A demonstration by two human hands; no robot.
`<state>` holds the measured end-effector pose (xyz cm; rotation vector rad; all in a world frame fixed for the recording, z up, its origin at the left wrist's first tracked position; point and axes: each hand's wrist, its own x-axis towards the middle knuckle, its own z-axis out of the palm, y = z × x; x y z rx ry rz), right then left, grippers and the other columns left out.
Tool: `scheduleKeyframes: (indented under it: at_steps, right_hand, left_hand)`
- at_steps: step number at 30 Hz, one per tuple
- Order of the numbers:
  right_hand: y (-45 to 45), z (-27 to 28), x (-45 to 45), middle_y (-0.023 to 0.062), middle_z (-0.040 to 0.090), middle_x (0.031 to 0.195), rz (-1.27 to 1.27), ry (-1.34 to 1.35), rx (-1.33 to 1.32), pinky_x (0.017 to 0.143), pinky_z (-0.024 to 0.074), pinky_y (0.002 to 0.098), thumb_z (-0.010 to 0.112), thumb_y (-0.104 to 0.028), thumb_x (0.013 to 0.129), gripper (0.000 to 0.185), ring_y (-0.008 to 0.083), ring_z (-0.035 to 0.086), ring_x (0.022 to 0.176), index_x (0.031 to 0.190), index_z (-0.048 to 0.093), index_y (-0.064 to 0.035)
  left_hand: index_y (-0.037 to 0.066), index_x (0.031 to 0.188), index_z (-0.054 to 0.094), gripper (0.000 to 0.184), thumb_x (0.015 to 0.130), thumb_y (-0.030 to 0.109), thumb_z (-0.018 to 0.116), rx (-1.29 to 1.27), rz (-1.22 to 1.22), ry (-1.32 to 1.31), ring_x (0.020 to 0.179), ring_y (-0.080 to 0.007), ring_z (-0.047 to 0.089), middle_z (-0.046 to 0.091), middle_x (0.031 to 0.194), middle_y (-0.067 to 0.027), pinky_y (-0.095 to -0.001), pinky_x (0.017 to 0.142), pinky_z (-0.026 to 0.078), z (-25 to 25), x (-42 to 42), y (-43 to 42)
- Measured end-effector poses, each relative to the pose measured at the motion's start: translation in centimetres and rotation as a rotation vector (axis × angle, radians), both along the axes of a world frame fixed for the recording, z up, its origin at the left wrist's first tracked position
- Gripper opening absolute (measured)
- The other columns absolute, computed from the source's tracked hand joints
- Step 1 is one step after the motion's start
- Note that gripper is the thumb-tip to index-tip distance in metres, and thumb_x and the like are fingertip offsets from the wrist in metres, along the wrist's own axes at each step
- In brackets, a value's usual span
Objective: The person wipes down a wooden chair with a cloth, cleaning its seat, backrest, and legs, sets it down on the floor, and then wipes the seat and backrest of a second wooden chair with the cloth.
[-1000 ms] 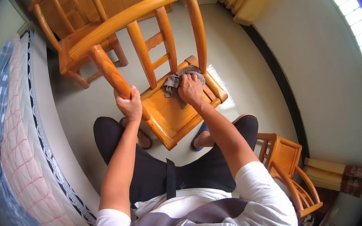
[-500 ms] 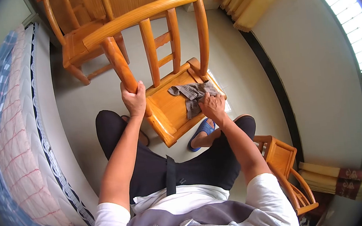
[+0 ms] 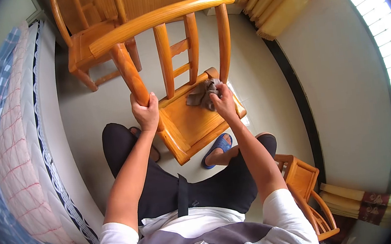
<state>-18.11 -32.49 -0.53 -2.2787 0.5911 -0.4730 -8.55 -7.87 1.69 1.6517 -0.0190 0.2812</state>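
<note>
A wooden chair (image 3: 190, 120) stands between my knees, its curved top rail and slatted back on the far side of the seat. My left hand (image 3: 146, 112) is wrapped round the chair's left back post (image 3: 130, 74), low down near the seat. At the far right part of the seat, my right hand (image 3: 223, 102) pinches a bunched grey-brown cloth (image 3: 201, 98). Part of the cloth lies on the seat beside the back slats; some of it is hidden by my fingers.
Another wooden chair (image 3: 91, 44) stands behind at the upper left, and a smaller one (image 3: 302, 177) at the lower right. A bed with a checked cover (image 3: 17, 178) runs along the left. Yellow curtains (image 3: 271, 0) hang at the upper right.
The cloth, spread over the seat half a second ago, is now bunched up. My right hand has moved up and left toward the chair back. My left hand still holds the post.
</note>
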Motion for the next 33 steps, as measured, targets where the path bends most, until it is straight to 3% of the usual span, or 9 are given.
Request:
scheduleKeyframes:
  at_steps: [1,3,5,10,15,17,24,28,33]
  right_hand:
    - [0.8,0.3,1.1,0.0197,0.059,0.108,0.047,-0.009,-0.198,0.087,0.0453,0.0408,0.063,-0.026,0.081,0.042,0.0346,0.053,0.106,0.113,0.052,-0.0016]
    - [1.4,-0.1,3.0,0.0201,0.060,0.108,0.068,0.020,-0.264,0.090,0.0437,0.0431,0.063,-0.027,0.080,0.044,0.0379,0.051,0.106,0.113,0.051,-0.0009]
    - [1.8,-0.4,4.7,0.0233,0.060,0.105,0.097,0.237,-0.469,0.090,0.0435,0.0439,0.064,-0.028,0.078,0.048,0.0392,0.051,0.107,0.114,0.050,0.0017]
    - [1.2,-0.5,5.1,0.0171,0.063,0.096,0.173,0.285,-0.717,0.080,0.0441,0.0394,0.061,-0.032,0.079,0.039,0.0300,0.055,0.098,0.100,0.054,-0.0003]
    - [1.3,1.5,5.5,0.0195,0.064,0.100,0.193,0.541,-0.666,0.086,0.0436,0.0413,0.056,-0.030,0.081,0.037,0.0340,0.058,0.099,0.102,0.054,0.0003]
    - [1.4,1.7,4.5,0.0180,0.065,0.099,0.160,0.548,-0.675,0.085,0.0437,0.0420,0.055,-0.030,0.081,0.035,0.0342,0.058,0.098,0.100,0.054,-0.0003]
    - [0.2,1.1,-6.1,0.0193,0.063,0.091,0.068,0.438,-0.672,0.079,0.0459,0.0450,0.060,-0.031,0.078,0.033,0.0358,0.059,0.089,0.093,0.055,-0.0015]
    - [0.0,2.7,-8.2,0.0203,0.065,0.083,-0.006,0.525,-0.606,0.074,0.0471,0.0491,0.062,-0.034,0.079,0.037,0.0375,0.061,0.079,0.093,0.054,-0.0006]
    - [1.6,1.4,-6.1,0.0219,0.063,0.087,-0.077,0.553,-0.552,0.080,0.0455,0.0470,0.062,-0.030,0.079,0.034,0.0380,0.058,0.088,0.094,0.054,0.0002]
  left_hand:
    - [0.000,0.093,0.050,0.027,0.078,0.015,0.068,-0.026,-0.001,-0.003,0.069,-0.0277,0.057,0.055,0.077,-0.0125,-0.0368,0.068,0.046,-0.4,0.1,0.0]
    - [0.000,0.094,0.050,0.027,0.078,0.014,0.068,-0.015,0.006,-0.021,0.069,-0.0276,0.056,0.055,0.078,-0.0124,-0.0367,0.067,0.046,-0.7,0.1,0.0]
    - [0.000,0.095,0.051,0.028,0.078,0.014,0.068,0.004,0.009,-0.037,0.069,-0.0275,0.056,0.055,0.078,-0.0123,-0.0365,0.067,0.046,-0.8,0.5,0.1]
    - [-0.001,0.099,0.051,0.030,0.079,0.014,0.068,-0.034,0.000,0.009,0.072,-0.0264,0.058,0.057,0.082,-0.0119,-0.0362,0.070,0.047,-1.6,0.8,0.2]
    - [-0.001,0.100,0.051,0.031,0.080,0.015,0.067,-0.036,-0.033,-0.028,0.072,-0.0259,0.058,0.057,0.082,-0.0122,-0.0363,0.070,0.047,-1.5,0.5,0.4]
    - [-0.001,0.103,0.045,0.025,0.085,0.006,0.060,0.116,-0.052,-0.207,0.053,-0.0124,0.055,0.054,0.069,-0.0047,-0.0267,0.052,0.048,-2.1,0.9,0.5]
    - [-0.002,0.100,0.049,0.025,0.084,0.010,0.063,0.084,-0.027,-0.200,0.056,-0.0152,0.055,0.054,0.073,-0.0065,-0.0295,0.055,0.047,-0.6,0.2,0.2]
    - [-0.002,0.099,0.050,0.025,0.082,0.011,0.065,0.054,-0.011,-0.135,0.058,-0.0161,0.056,0.054,0.075,-0.0078,-0.0307,0.057,0.047,0.1,0.0,-0.1]
    - [-0.002,0.100,0.050,0.025,0.082,0.010,0.065,0.055,0.020,-0.133,0.056,-0.0164,0.055,0.055,0.074,-0.0079,-0.0309,0.056,0.046,-0.2,0.1,-0.2]
